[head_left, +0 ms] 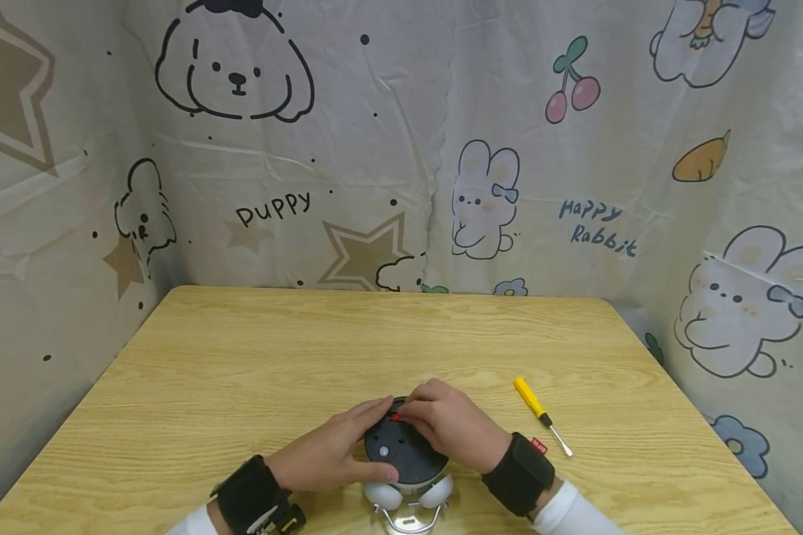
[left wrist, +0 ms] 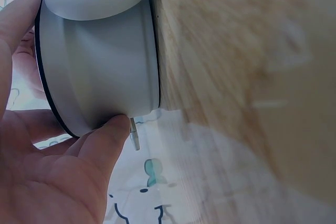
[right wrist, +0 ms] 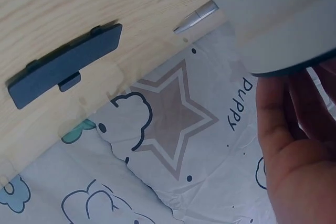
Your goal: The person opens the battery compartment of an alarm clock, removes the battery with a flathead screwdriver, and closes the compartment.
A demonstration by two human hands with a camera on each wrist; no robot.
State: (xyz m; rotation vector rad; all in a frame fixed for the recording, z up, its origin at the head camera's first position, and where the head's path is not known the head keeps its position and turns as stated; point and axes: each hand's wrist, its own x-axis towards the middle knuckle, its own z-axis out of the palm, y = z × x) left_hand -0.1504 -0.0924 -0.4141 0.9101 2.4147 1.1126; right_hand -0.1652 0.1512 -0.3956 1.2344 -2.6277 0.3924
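A twin-bell alarm clock [head_left: 411, 455] lies face down on the table, dark round back up, two pale bells and a wire handle toward me. My left hand [head_left: 337, 449] grips its left side, thumb across the lower back and fingers at the far edge. In the left wrist view, the clock's pale side wall [left wrist: 105, 61] and a metal foot [left wrist: 135, 135] show. My right hand [head_left: 444, 420] bends over the upper back, fingertips pinching a small red piece [head_left: 395, 417] at a slot there. The rest of that piece is hidden by the fingers.
A screwdriver [head_left: 531, 399] with a yellow handle lies to the right of the clock. In the right wrist view, a dark tabbed cover [right wrist: 65, 66] lies on the wooden table [head_left: 241, 342] beyond the clock. Printed cloth [head_left: 375, 148] hangs behind the table.
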